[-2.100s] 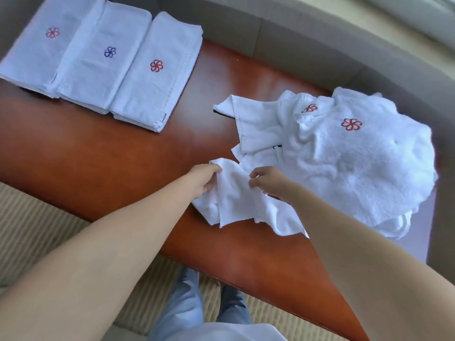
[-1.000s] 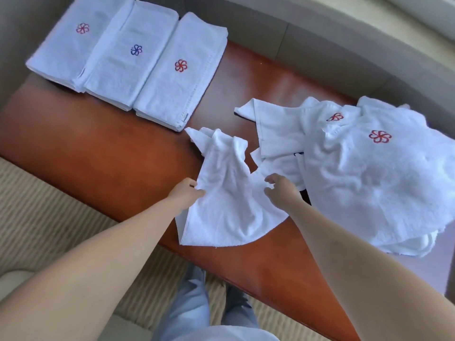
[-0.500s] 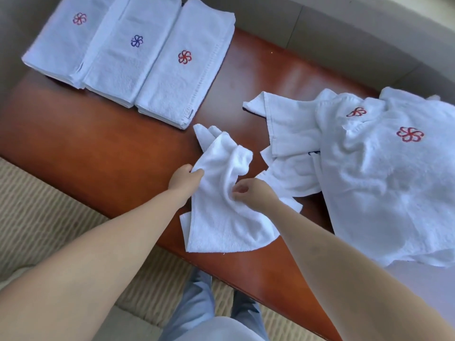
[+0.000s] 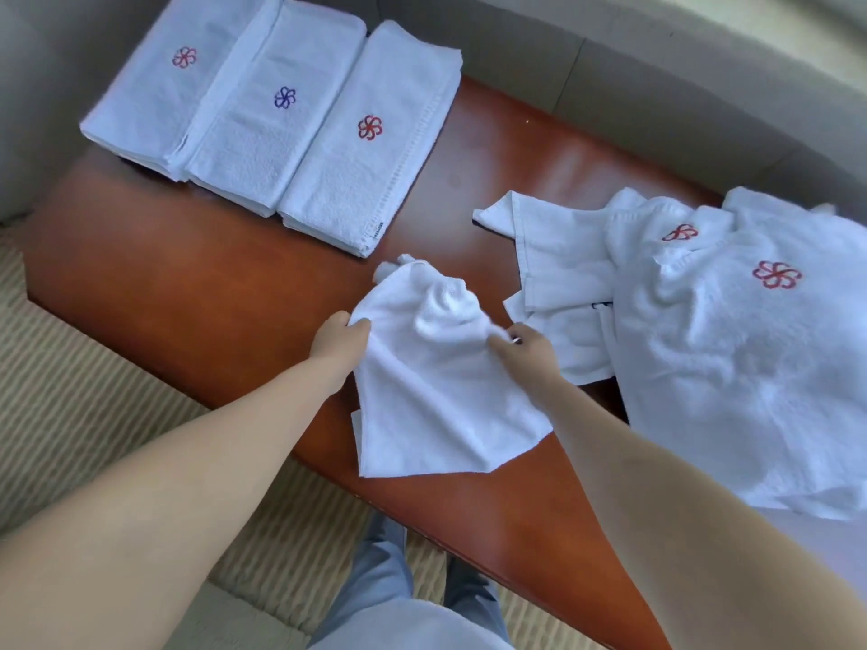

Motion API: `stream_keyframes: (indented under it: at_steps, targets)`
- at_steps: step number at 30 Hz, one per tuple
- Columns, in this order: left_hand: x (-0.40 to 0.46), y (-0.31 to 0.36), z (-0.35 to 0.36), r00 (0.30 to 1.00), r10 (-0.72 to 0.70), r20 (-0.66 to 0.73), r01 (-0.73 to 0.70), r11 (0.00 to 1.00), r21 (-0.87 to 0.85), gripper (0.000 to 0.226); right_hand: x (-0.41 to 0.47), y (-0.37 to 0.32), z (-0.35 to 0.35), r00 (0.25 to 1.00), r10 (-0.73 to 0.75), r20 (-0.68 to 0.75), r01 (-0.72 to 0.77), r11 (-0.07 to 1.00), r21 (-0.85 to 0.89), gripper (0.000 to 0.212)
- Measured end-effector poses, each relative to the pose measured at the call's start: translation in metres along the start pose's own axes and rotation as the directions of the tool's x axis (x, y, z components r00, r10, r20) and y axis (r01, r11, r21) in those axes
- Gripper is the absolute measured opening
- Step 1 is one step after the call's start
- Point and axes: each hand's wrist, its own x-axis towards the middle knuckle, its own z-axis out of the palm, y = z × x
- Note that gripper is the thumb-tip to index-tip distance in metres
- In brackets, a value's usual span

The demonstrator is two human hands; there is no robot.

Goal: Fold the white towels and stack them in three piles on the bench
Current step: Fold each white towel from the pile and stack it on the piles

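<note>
Head view: both hands pinch a small crumpled towel (image 4: 436, 382) at the table's (image 4: 197, 283) near edge, left hand (image 4: 338, 339) on its left side, right hand (image 4: 525, 350) on its right, with the far end bunched and kinda blurry. Three folded piles (image 4: 277, 119) sit side by side at far left, and a loose heap (image 4: 732, 349) lies at right.

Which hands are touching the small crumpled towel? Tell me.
Touching, both. The head view shows the left hand and right hand pinching the small crumpled towel at opposite edges.
</note>
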Motion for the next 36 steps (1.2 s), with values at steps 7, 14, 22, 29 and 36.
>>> stream_keyframes:
  at_steps: [7,14,22,29,36]
  targets:
    - [-0.022,0.072,0.001,0.993,0.117,0.019,-0.116,0.991,-0.061,0.017,-0.015,-0.048,-0.099,0.923,-0.14,-0.359,0.156,0.988,0.015,0.022]
    - [-0.011,0.006,-0.008,0.973,-0.217,0.077,0.211,0.974,0.081,0.03,-0.016,0.004,-0.044,0.951,0.068,0.3,0.051,0.927,-0.373,0.027]
    - [-0.01,-0.022,-0.002,0.975,-0.193,0.112,0.187,0.98,0.068,0.028,-0.007,0.022,-0.022,0.965,0.131,0.227,-0.079,0.972,-0.223,0.03]
    - [-0.009,-0.016,-0.007,0.989,-0.088,0.12,0.074,0.991,0.111,0.017,0.004,-0.006,0.015,0.966,0.134,0.223,-0.083,0.971,-0.225,0.039]
    - [-0.005,-0.022,-0.017,0.976,-0.11,0.185,0.098,0.992,0.074,0.027,0.001,-0.015,0.03,0.925,0.268,0.268,-0.259,0.963,-0.068,0.02]
